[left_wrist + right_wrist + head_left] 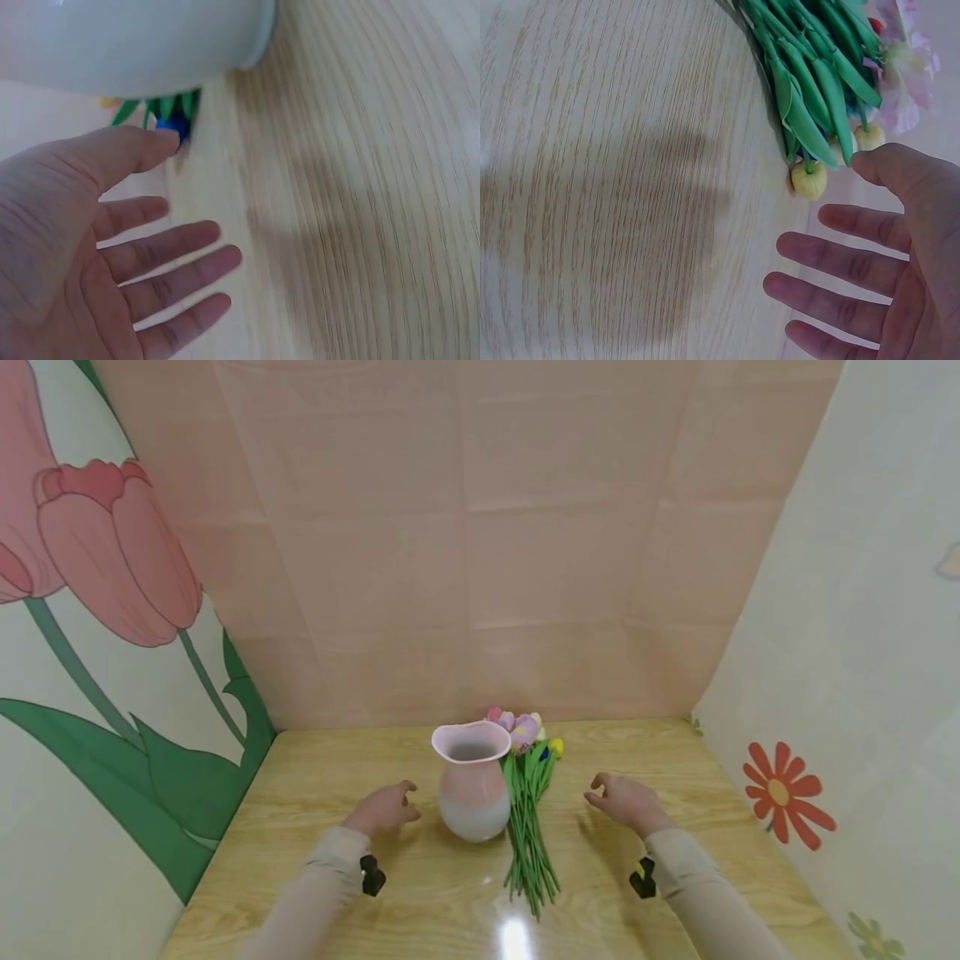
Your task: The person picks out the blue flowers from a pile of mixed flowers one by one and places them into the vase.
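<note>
A pink-and-white vase (474,793) with a wavy rim stands upright on the wooden table. Just right of it lies a bunch of artificial flowers (531,827), blooms toward the back and green stems toward the front. My left hand (384,808) hovers left of the vase, apart from it, fingers relaxed and holding nothing. To the right of the flowers is my right hand (624,800), also holding nothing, its fingers loosely extended. The right wrist view shows a yellow bud (808,180) and green leaves beyond the thumb. In the left wrist view the vase's white base (150,45) fills the top.
The wood-grain table (315,768) meets a pink cloth backdrop (465,568) behind. A wall with painted tulips (120,552) borders the left side. On the right, another wall carries a red painted flower (780,789).
</note>
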The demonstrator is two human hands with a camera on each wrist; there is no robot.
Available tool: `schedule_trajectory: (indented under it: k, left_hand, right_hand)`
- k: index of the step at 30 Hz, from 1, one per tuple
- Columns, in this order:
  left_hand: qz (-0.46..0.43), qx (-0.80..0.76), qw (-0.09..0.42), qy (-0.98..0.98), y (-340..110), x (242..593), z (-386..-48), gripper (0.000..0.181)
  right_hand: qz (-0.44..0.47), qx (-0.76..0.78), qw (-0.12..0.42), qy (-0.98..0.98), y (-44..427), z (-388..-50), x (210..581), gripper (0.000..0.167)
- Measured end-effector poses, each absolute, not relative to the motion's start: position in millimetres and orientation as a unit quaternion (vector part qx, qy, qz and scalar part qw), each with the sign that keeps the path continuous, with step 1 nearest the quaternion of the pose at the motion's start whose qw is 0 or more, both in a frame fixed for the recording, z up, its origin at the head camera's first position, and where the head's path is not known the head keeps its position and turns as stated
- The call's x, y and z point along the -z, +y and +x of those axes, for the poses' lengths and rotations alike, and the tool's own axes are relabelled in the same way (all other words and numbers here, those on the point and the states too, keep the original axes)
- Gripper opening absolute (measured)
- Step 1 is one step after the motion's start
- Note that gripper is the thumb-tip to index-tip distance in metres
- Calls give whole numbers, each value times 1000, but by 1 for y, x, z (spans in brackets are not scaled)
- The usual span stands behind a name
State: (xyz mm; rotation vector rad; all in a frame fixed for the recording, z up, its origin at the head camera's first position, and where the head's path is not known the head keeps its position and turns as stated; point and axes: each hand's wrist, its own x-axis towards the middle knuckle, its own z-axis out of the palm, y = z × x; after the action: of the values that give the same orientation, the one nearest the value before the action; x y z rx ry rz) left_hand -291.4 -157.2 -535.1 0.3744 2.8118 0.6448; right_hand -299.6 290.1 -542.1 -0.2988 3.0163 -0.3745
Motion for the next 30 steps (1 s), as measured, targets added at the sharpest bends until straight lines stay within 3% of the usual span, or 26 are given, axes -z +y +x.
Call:
schedule_trajectory:
  k: [8,24,30]
  left_hand:
    - [171,-305,117,929,-137,544,-300,75]
    - [224,-403,140,876,-123,562,-307,84]
    - [229,-430,150,860,-117,570,-309,98]
  right_hand:
    - [-100,130,43,985,291,-298,540,39]
    - [-87,120,34,988,296,-299,542,32]
    - [-88,120,31,988,298,-298,541,33]
